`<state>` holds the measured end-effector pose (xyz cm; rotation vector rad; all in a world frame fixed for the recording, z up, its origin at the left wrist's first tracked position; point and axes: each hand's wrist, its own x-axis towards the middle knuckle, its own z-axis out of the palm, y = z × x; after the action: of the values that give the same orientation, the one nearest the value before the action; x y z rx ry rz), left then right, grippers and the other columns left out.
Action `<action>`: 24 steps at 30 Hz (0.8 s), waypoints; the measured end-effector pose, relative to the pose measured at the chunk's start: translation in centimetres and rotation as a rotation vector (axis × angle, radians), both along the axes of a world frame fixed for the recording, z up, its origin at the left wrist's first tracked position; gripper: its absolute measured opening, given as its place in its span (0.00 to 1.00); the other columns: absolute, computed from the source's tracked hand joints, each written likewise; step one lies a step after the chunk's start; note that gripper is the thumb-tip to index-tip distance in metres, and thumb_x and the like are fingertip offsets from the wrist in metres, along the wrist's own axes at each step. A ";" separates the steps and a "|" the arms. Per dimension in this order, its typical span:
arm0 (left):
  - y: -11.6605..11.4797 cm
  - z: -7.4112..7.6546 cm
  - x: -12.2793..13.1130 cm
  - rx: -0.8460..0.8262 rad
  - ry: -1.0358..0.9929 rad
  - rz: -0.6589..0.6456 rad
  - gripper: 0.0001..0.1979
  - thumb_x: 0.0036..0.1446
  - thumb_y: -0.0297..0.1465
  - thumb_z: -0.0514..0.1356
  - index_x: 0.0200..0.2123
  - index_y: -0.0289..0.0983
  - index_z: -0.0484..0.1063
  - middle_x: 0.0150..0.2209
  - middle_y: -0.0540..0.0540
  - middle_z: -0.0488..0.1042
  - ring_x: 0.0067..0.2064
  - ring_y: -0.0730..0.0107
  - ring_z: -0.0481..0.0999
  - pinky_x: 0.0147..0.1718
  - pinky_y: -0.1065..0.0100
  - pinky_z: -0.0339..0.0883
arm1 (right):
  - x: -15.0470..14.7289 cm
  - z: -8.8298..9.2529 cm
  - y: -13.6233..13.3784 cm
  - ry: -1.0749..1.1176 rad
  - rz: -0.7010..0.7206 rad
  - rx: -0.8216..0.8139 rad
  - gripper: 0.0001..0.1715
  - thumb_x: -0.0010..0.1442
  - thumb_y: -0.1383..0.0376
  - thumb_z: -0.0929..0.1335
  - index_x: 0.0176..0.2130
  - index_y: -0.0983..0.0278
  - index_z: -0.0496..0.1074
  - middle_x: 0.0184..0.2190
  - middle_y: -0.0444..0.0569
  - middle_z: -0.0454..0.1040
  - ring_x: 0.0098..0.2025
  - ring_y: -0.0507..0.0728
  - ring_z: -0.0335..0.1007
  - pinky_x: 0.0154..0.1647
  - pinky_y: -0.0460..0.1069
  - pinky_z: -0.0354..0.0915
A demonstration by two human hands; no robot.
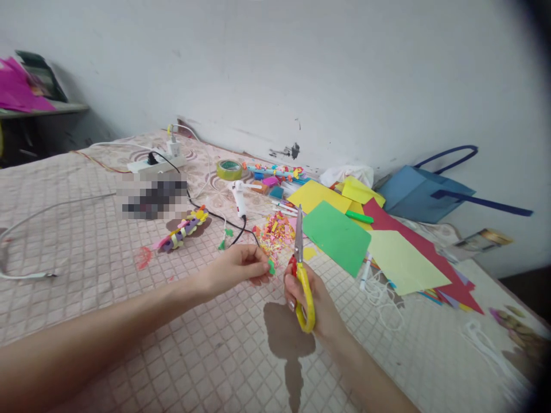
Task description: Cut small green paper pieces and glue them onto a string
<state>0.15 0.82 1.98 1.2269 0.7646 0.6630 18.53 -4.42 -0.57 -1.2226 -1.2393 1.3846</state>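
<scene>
Near the middle of the frame, your left hand (pixel 246 264) pinched a small green piece (pixel 271 267) between thumb and fingers. Just right of it, your right hand (pixel 316 292) gripped the scissors (pixel 298 250) by the handles, blades together and pointing up the frame. Paper scraps (pixel 278 229) lay just above the hands, between a white glue gun (pixel 239 199) and a green sheet (pixel 338 235) right of centre.

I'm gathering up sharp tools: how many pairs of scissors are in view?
1: the yellow-and-red scissors, held in the right hand, pointing away from the person. Others may be hidden under the paper sheets.
</scene>
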 end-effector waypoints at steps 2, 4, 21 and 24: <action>0.5 0.7 -0.5 -0.004 -0.017 0.022 0.10 0.51 0.34 0.63 0.28 0.33 0.68 0.26 0.49 0.75 0.27 0.76 0.73 0.30 0.72 0.66 | 0.6 0.1 0.0 -0.073 0.067 0.037 0.18 0.56 0.49 0.66 0.34 0.60 0.62 0.19 0.36 0.55 0.18 0.48 0.51 0.18 0.44 0.53; 1.0 1.2 -1.0 0.000 -0.037 0.031 0.10 0.51 0.33 0.63 0.28 0.32 0.68 0.26 0.48 0.77 0.29 0.75 0.75 0.33 0.71 0.67 | 1.2 0.5 -0.1 -0.173 0.152 0.089 0.18 0.57 0.49 0.65 0.35 0.61 0.63 0.19 0.37 0.56 0.19 0.48 0.52 0.19 0.44 0.53; 2.7 2.4 -3.0 0.017 -0.013 -0.018 0.10 0.49 0.32 0.65 0.29 0.32 0.70 0.27 0.46 0.79 0.30 0.74 0.78 0.33 0.71 0.70 | 2.2 1.5 -0.3 -0.544 0.233 0.126 0.15 0.55 0.55 0.67 0.30 0.62 0.62 0.23 0.40 0.61 0.22 0.49 0.55 0.21 0.43 0.56; 2.2 1.6 -2.3 0.004 0.013 -0.073 0.10 0.49 0.33 0.65 0.28 0.31 0.70 0.26 0.47 0.78 0.28 0.75 0.77 0.32 0.72 0.70 | 1.5 0.9 0.0 -0.350 0.127 0.029 0.20 0.54 0.49 0.66 0.31 0.62 0.60 0.21 0.37 0.57 0.18 0.47 0.51 0.16 0.43 0.54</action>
<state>-2.15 3.01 3.59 1.2585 0.7260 0.5975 20.00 -4.46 0.31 -1.4283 -1.5958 1.2707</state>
